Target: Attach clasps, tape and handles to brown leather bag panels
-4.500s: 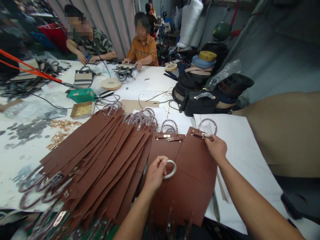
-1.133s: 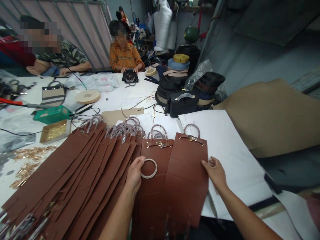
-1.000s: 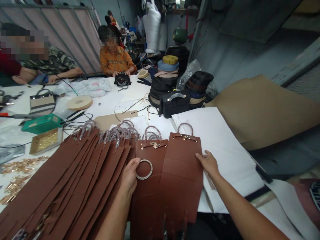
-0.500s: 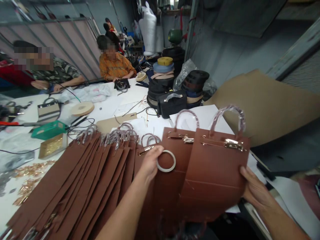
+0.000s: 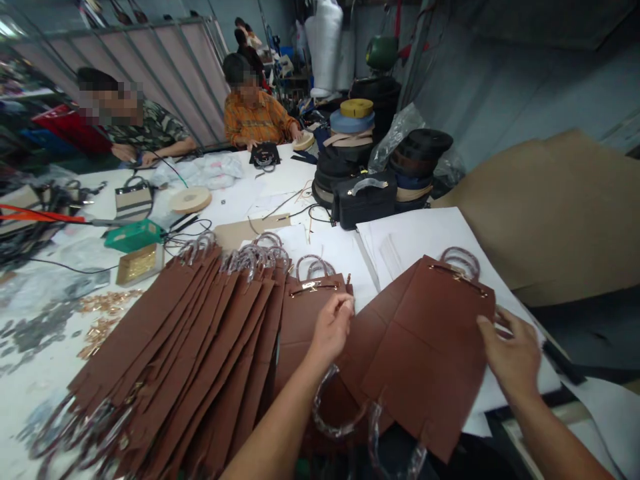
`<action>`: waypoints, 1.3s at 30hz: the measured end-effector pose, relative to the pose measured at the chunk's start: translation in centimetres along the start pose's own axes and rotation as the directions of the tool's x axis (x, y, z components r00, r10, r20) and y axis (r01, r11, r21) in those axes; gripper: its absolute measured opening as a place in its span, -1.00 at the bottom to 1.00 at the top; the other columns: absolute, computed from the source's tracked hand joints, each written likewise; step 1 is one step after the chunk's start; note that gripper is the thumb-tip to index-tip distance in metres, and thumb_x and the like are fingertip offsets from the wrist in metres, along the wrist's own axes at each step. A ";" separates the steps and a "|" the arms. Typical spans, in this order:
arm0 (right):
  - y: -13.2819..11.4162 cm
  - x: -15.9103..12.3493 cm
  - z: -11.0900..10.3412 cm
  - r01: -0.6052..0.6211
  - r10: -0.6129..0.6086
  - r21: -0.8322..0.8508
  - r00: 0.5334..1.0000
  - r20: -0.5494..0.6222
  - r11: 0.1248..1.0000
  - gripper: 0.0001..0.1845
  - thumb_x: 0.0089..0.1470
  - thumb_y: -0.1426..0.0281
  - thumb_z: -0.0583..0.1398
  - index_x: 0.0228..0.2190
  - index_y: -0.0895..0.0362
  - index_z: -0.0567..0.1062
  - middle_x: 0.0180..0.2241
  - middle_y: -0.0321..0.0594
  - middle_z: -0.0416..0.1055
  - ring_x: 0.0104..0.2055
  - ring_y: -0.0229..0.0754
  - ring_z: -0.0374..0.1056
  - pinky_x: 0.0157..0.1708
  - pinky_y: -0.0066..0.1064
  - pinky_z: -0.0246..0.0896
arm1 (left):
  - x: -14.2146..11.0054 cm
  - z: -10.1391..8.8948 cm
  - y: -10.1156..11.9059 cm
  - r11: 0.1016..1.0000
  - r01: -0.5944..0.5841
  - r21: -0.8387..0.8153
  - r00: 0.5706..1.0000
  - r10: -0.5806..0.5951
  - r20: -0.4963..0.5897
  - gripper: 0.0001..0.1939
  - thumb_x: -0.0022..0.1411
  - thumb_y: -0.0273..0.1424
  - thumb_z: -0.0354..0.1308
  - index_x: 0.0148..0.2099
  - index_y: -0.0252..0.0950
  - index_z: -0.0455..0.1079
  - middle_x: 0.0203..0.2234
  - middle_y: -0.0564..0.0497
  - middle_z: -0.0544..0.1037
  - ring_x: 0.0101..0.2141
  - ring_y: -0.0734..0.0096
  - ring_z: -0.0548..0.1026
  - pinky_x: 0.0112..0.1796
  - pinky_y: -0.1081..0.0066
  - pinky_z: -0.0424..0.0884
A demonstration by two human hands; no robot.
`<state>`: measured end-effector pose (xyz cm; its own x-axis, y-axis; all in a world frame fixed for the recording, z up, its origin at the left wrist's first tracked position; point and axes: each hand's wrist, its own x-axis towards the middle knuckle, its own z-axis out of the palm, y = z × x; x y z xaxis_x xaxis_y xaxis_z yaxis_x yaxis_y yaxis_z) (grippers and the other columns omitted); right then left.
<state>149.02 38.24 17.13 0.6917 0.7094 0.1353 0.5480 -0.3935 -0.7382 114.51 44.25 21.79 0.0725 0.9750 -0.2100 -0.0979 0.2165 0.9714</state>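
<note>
At the right, my right hand (image 5: 517,357) grips the edge of a brown bag panel (image 5: 430,340), thumb on its front and fingers partly hidden behind. This panel has wrapped handles at both ends and a gold clasp strap near its top. It lies tilted over another brown panel (image 5: 377,320). My left hand (image 5: 334,327) is closed, fingers pinched, in front of a further brown bag (image 5: 307,310) with a gold clasp. What the left fingers hold is hidden. To the left fans a row of several brown bag panels (image 5: 200,333) with plastic-wrapped handles.
Gold metal fittings (image 5: 103,323) lie loose at left, near a small box (image 5: 140,263) and a green basket (image 5: 133,235). Strap rolls (image 5: 350,143) and a black bag (image 5: 364,200) stand at the back. Two people sit across the white table (image 5: 240,200). Brown board (image 5: 550,213) leans right.
The held panels have swung down and tilted, showing their lower handles. My left hand has shifted right; the white ring in it no longer shows. The view has turned slightly left.
</note>
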 end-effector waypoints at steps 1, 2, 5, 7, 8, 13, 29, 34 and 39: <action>-2.5 -1.3 0.3 -0.008 0.001 0.060 0.993 0.115 0.998 -0.34 0.04 -0.06 0.24 0.02 0.12 0.58 -0.03 0.01 0.54 -0.06 0.14 0.46 0.07 0.01 0.35 | -1.0 -0.5 0.0 0.996 -0.034 0.087 0.999 0.032 0.014 -0.71 0.31 -0.12 0.19 -0.14 -0.23 0.50 -0.47 0.10 0.45 -0.49 0.47 0.34 -0.38 0.45 0.25; -5.0 -2.8 0.8 -0.023 -0.013 0.110 0.950 0.311 0.994 -0.41 0.03 -0.06 0.26 -0.06 0.08 0.62 -0.14 -0.04 0.59 -0.15 0.11 0.49 -0.02 -0.03 0.39 | -1.8 -0.9 -0.1 0.983 -0.070 0.172 0.997 0.066 0.030 -0.72 0.36 -0.14 0.13 -0.10 -0.22 0.51 -0.42 0.07 0.48 -0.42 0.42 0.39 -0.32 0.43 0.29; -11.7 -6.9 3.7 -0.031 -0.193 0.284 0.662 0.724 0.958 -0.55 0.06 0.01 0.30 -0.15 0.05 0.66 -0.17 -0.11 0.62 -0.17 0.04 0.50 -0.10 -0.18 0.40 | -4.0 -1.6 -0.4 0.935 -0.142 0.325 0.990 0.127 0.065 -0.70 0.45 -0.21 0.00 0.00 -0.20 0.49 -0.33 0.02 0.52 -0.26 0.32 0.48 -0.16 0.37 0.34; -14.5 -8.9 5.9 -0.077 -0.255 0.349 0.537 0.804 0.934 -0.60 0.06 0.06 0.32 -0.18 0.06 0.67 -0.18 -0.14 0.63 -0.19 0.00 0.50 -0.14 -0.23 0.39 | -5.0 -2.0 -0.5 0.915 -0.163 0.369 0.986 0.143 0.082 -0.69 0.47 -0.24 -0.03 0.07 -0.18 0.47 -0.24 -0.01 0.58 -0.20 0.28 0.52 -0.10 0.34 0.36; -15.4 -9.5 6.8 -0.104 -0.274 0.370 0.499 0.822 0.923 -0.61 0.05 0.07 0.33 -0.20 0.07 0.67 -0.20 -0.15 0.63 -0.20 -0.02 0.50 -0.14 -0.24 0.38 | -5.4 -2.3 -0.6 0.908 -0.174 0.382 0.984 0.153 0.086 -0.68 0.47 -0.26 -0.03 0.11 -0.17 0.45 -0.16 -0.04 0.60 -0.14 0.26 0.54 -0.05 0.32 0.37; -16.9 -11.1 9.6 -0.152 -0.311 0.394 0.392 0.866 0.907 -0.68 0.03 0.11 0.35 -0.35 0.11 0.66 -0.35 -0.20 0.61 -0.29 -0.11 0.47 -0.19 -0.32 0.35 | -6.8 -4.1 -1.2 0.888 -0.176 0.424 0.984 0.175 0.040 -0.47 0.41 -0.29 0.07 0.39 -0.07 0.24 0.12 -0.11 0.56 0.05 0.10 0.54 0.10 0.20 0.35; -17.9 -12.4 14.4 0.142 -0.406 0.384 0.195 0.893 0.912 -0.79 0.19 0.23 0.23 -0.36 0.08 0.58 -0.35 -0.29 0.56 -0.29 -0.13 0.42 -0.24 -0.36 0.26 | -6.5 -7.8 -3.9 0.938 -0.027 0.347 0.988 0.078 -0.134 -0.59 0.35 -0.33 0.14 0.22 -0.16 0.36 -0.10 -0.16 0.64 -0.10 0.08 0.59 -0.06 0.23 0.37; -18.8 -11.8 15.4 0.364 -0.530 0.456 0.133 0.837 0.812 -0.81 0.28 0.29 0.18 -0.35 0.06 0.54 -0.32 -0.28 0.53 -0.25 -0.15 0.42 -0.20 -0.35 0.21 | -5.4 -8.5 -4.5 0.957 0.001 0.290 0.971 0.068 -0.229 -0.83 0.31 -0.33 0.18 -0.07 -0.18 0.50 -0.28 -0.05 0.65 -0.23 0.22 0.58 -0.17 0.35 0.37; -19.5 -11.5 17.2 0.459 -0.579 0.481 0.094 0.810 0.747 -0.84 0.29 0.34 0.17 -0.33 0.06 0.51 -0.32 -0.27 0.49 -0.25 -0.16 0.40 -0.21 -0.36 0.19 | -3.8 -8.5 -5.2 0.993 0.115 -0.015 0.952 -0.115 -0.285 -0.85 0.22 -0.30 0.22 -0.37 -0.24 0.44 -0.54 0.10 0.47 -0.55 0.50 0.37 -0.47 0.48 0.22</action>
<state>122.31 47.75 18.60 -0.6333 0.7681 -0.0947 0.5005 0.3131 -0.8071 106.28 39.84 16.54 -0.2029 0.9171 -0.3431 -0.1038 0.3283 0.9389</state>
